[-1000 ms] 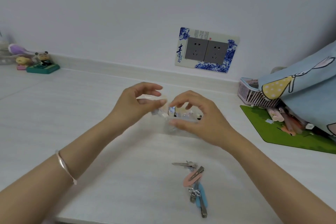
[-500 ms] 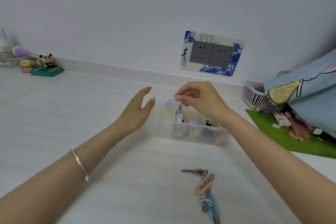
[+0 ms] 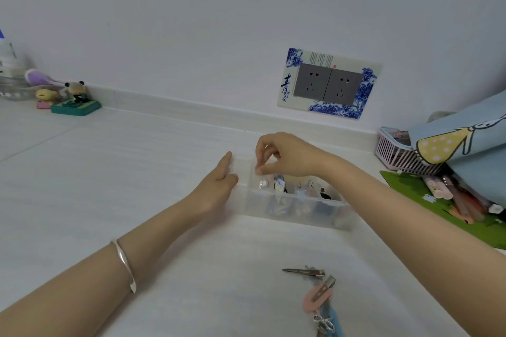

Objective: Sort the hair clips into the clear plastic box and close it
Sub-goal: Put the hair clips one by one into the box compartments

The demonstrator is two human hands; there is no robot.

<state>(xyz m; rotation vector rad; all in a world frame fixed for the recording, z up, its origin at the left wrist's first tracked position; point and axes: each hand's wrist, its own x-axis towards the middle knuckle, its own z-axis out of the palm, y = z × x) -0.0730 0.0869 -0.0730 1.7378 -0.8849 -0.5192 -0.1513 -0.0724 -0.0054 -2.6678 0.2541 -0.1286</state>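
Note:
The clear plastic box (image 3: 301, 209) stands open on the white table, with several small clips in its compartments. My left hand (image 3: 219, 182) lies flat against the box's left end, fingers straight, holding nothing. My right hand (image 3: 284, 156) hovers over the left compartment, its fingertips pinched on a small pale hair clip (image 3: 259, 171) just above the rim. Near the front edge lie loose clips: a silver one (image 3: 304, 272), a pink one (image 3: 316, 298) and a blue one (image 3: 334, 319), partly stacked.
A pink basket (image 3: 397, 152), a light-blue printed bag (image 3: 471, 150) and a green mat (image 3: 427, 197) with pens crowd the right side. Small figurines (image 3: 75, 100) sit at the far left by the wall. A double socket (image 3: 328, 85) is on the wall.
Both hands let the box down onto the table. My left hand opened and went flat against its left end. My right hand lowered a clip toward the left compartment.

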